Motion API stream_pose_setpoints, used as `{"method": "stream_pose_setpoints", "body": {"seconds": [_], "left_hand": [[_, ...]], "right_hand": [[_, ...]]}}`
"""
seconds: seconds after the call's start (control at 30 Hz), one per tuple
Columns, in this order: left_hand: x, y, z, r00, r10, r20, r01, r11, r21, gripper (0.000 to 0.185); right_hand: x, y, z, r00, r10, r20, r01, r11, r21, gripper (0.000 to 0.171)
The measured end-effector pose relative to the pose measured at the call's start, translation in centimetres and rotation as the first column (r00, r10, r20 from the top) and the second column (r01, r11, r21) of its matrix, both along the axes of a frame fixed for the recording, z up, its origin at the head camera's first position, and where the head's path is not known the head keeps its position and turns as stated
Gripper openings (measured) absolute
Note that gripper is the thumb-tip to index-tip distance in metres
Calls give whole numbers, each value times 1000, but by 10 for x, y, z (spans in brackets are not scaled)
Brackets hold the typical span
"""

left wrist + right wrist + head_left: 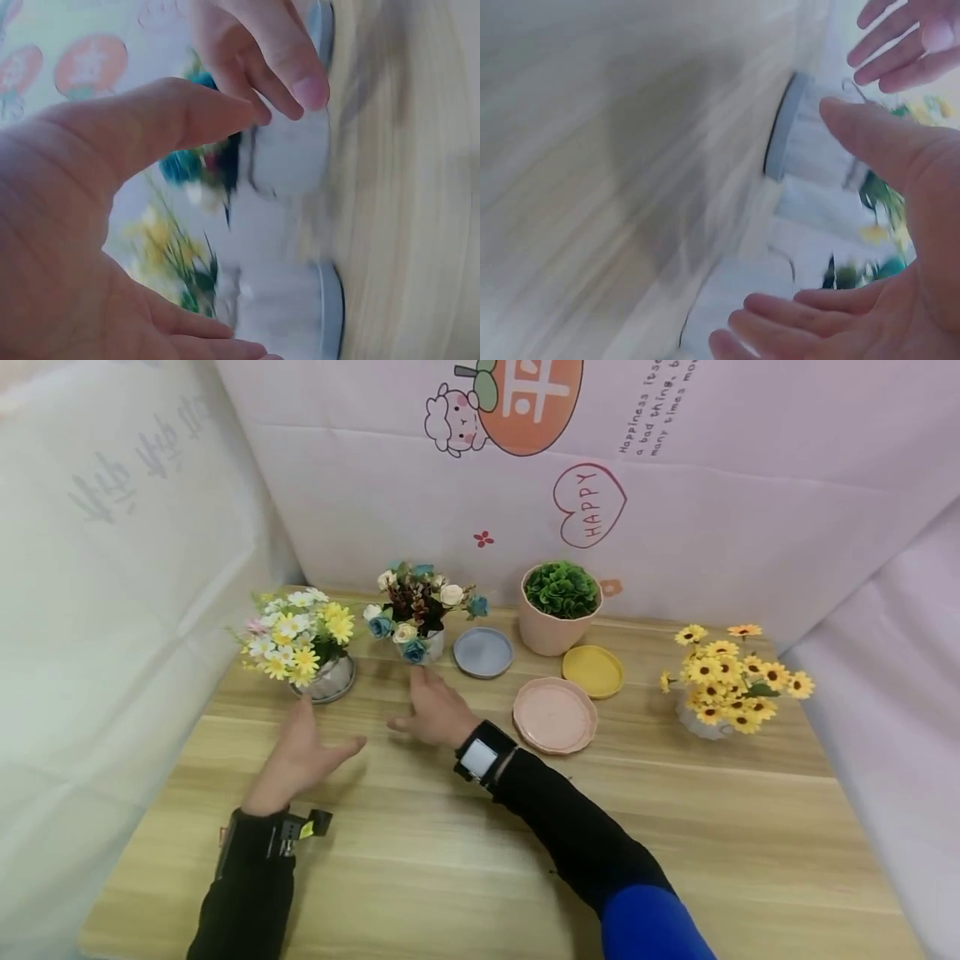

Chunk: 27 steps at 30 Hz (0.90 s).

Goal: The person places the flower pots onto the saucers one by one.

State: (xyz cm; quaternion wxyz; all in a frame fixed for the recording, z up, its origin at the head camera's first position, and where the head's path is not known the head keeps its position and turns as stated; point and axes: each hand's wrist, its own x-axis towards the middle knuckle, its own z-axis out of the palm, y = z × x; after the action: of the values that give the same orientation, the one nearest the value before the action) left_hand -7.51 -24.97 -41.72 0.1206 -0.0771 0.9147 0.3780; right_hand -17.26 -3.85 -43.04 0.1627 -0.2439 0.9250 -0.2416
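My left hand [303, 756] reaches toward a white pot of yellow and white flowers [288, 635], its thumb spread from the fingers. That pot stands on a grey saucer [342, 692]. Close in front of the white pot [433, 648] with blue and cream roses [408, 610] is my right hand [438, 708], fingers extended and thumb apart. Neither hand holds anything. In the left wrist view the rose pot [289, 154] appears behind the right fingers. The right wrist view has the saucer [784, 127] beyond my thumb and the rose pot [731, 300] beside my fingers.
Right of the roses lie a blue-grey saucer [483, 652], a yellow saucer [593, 672] and a pink saucer [555, 716]. A pink pot [551, 631] with green leaves stands behind them. Yellow sunflowers in a white pot [701, 720] stand at the right. Fabric walls border the wooden table [450, 877].
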Motion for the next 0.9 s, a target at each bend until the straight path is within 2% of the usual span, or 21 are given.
{"method": "stream_pose_setpoints", "body": {"seconds": [0.1, 0.23, 0.37, 0.43, 0.6, 0.77, 0.9], "left_hand": [[3, 13, 4, 999, -42, -12, 42, 999, 16, 124], [-7, 28, 0, 996, -73, -41, 74, 996, 40, 125], [-28, 37, -11, 994, -77, -73, 81, 995, 59, 125], [-40, 41, -18, 995, -71, -65, 76, 994, 80, 126], [-71, 53, -28, 999, -15, -44, 22, 988, 152, 130], [-100, 62, -36, 989, 37, -140, -10, 982, 190, 123], [-120, 68, -46, 976, 58, -209, -2, 966, 260, 118]], "right_hand": [[2, 21, 3, 998, -60, 1, 60, 998, -31, 105], [0, 46, 3, 989, -148, -14, 147, 986, -75, 105], [-9, 65, 4, 971, -234, -46, 231, 971, -53, 108], [-16, 71, 5, 960, -274, -59, 272, 961, -43, 111], [-38, 82, 3, 931, -361, -51, 359, 932, -39, 118], [-54, 81, -6, 910, -413, -41, 413, 911, -7, 116], [-64, 76, -14, 881, -468, -71, 471, 881, 40, 114]]}}
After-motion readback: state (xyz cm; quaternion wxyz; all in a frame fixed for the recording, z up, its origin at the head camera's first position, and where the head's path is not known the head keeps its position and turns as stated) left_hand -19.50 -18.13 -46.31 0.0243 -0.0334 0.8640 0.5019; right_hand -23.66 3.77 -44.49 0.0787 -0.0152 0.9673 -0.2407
